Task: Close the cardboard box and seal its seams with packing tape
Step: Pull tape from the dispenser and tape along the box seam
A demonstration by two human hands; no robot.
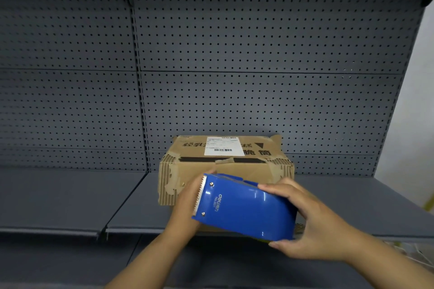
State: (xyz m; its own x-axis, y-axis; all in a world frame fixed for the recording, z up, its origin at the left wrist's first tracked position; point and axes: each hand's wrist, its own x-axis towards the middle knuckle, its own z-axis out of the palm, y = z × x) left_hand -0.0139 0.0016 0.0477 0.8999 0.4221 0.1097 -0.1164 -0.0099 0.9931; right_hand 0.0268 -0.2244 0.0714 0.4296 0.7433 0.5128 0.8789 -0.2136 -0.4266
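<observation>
A worn cardboard box (225, 166) sits on the grey shelf, its top flaps folded down with a dark gap between them and a white shipping label on the far flap. In front of it I hold a blue tape dispenser (244, 209), its serrated blade pointing left. My right hand (312, 220) grips the dispenser's rounded rear end, fingers over the top and thumb below. My left hand (187, 202) is at the blade end, mostly hidden behind the dispenser, so its fingers do not show clearly. No tape strip is visible.
The grey metal shelf (70, 195) runs left and right of the box, with a seam left of the box. A perforated grey back panel (234, 54) rises right behind the box. A white wall (413, 101) is at the far right.
</observation>
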